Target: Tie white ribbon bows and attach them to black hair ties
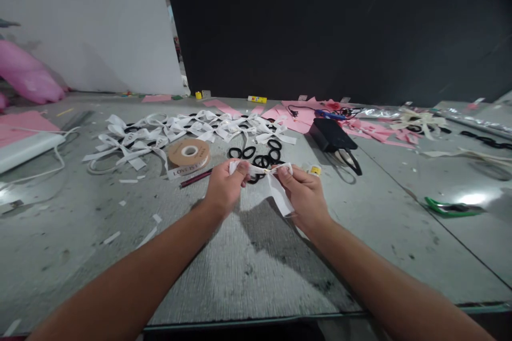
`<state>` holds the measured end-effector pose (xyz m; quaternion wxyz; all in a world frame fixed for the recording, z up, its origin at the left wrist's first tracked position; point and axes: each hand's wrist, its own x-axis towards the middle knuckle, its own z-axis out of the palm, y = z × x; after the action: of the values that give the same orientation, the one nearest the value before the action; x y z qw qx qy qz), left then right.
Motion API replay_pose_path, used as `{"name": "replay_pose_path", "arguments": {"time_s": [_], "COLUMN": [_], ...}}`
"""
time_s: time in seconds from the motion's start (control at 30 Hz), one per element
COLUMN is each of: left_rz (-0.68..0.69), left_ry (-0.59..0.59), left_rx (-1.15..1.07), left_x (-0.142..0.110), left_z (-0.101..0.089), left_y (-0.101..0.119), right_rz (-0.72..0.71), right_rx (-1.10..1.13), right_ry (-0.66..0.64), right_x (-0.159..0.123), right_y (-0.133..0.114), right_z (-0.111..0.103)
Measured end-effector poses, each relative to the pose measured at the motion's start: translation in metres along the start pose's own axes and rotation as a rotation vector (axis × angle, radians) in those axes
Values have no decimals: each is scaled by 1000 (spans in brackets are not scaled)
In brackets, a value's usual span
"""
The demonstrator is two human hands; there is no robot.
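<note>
Between my hands, above the table, a white ribbon bow [281,197] is stretched, one tail hanging down. My left hand [228,184] pinches its left loop between thumb and fingers. The right loop is gripped by my right hand [304,194]. A small yellowish spot shows at the knot. Just beyond my fingers lie several black hair ties [274,145], loosely heaped. To the left stands a roll of printed ribbon [188,155], its loose end reading "LOVE IS". Beside my left hand lies a dark red pen-like stick [196,177].
Many white bows [216,127] are spread behind the roll. A black box [332,136] with a cable stands right of centre. Pink sheets [296,116] and a yellow glue stick [256,99] lie near the dark wall. Green-handled snips [452,208] lie far right; a white device [32,152] sits left.
</note>
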<state>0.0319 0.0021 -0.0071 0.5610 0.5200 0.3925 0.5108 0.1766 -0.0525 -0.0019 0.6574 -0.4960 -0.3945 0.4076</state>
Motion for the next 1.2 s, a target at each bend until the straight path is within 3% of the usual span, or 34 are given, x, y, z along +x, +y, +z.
{"name": "replay_pose_path", "arguments": {"time_s": [0.2, 0.37, 0.43, 0.57, 0.87, 1.2], "left_rz": [97, 75, 36, -7, -185, -84], "left_ry": [-9, -269, -319, -282, -265, -141], "left_rx": [165, 173, 159, 118, -10, -90], "left_x": [-5, -12, -13, -13, -8, 9], "left_z": [-2, -3, -1, 0, -5, -13], "left_y": [7, 11, 9, 3, 2, -5], "right_rz": [192, 294, 343, 364, 131, 170], "right_rx": [172, 238, 272, 231, -36, -3], "right_ry": [-19, -138, -196, -275, -330, -196], "right_x": [1, 5, 6, 7, 8, 9], "right_y": [-2, 0, -2, -8, -11, -19], "right_z": [0, -4, -4, -6, -10, -7]}}
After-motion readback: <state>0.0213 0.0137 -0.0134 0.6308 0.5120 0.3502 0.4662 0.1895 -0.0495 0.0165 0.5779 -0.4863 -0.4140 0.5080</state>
